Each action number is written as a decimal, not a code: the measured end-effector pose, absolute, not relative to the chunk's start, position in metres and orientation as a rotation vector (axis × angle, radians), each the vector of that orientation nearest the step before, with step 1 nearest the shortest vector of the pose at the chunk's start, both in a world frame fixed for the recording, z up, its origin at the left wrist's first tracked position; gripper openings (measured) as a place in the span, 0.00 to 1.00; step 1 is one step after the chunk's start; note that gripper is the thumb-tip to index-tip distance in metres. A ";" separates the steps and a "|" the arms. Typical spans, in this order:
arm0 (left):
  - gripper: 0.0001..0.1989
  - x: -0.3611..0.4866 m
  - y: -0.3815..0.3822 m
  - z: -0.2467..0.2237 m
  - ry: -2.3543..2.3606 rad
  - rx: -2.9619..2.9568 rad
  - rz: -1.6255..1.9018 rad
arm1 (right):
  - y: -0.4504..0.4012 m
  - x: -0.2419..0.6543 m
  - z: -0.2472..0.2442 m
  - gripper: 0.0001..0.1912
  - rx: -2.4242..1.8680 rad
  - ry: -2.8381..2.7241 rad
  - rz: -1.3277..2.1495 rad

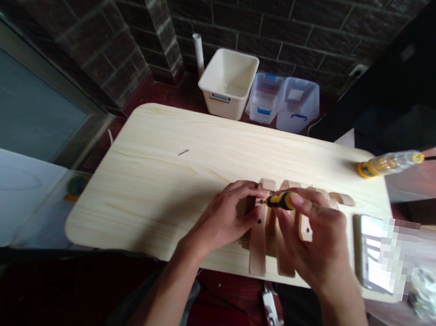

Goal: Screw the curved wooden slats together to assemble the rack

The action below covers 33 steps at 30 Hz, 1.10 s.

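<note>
My right hand grips a yellow and black screwdriver, its tip pointing left at a dark screw on a curved light-wood strip. At the left of that strip my left hand has its thumb and forefinger around the screwdriver tip; whether they pinch the screw is too small to tell. The strip is one of several curved strips side by side on a wooden piece, largely hidden under my hands. Dark screw heads or holes show on the strips.
On the pale table lies a small dark screw or bit. A clear and yellow bottle-like container stands back right, a phone right. Behind the table are a cream bin and two clear boxes.
</note>
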<state>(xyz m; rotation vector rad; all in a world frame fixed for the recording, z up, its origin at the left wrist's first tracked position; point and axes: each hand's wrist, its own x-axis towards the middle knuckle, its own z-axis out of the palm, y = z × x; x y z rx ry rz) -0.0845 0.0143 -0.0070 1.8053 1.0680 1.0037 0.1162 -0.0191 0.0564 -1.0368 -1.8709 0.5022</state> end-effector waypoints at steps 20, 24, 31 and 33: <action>0.14 -0.086 0.014 -0.009 1.077 1.835 1.013 | -0.020 0.120 0.056 0.32 -1.023 -1.895 0.509; 0.14 -0.086 0.014 -0.009 1.077 1.843 1.014 | -0.020 0.121 0.053 0.31 -1.029 -1.870 0.546; 0.14 -0.086 0.014 -0.009 1.075 1.845 1.011 | -0.019 0.120 0.053 0.28 -1.053 -1.854 0.556; 0.14 -0.086 0.014 -0.008 1.082 1.849 1.015 | -0.020 0.119 0.054 0.28 -1.058 -1.853 0.561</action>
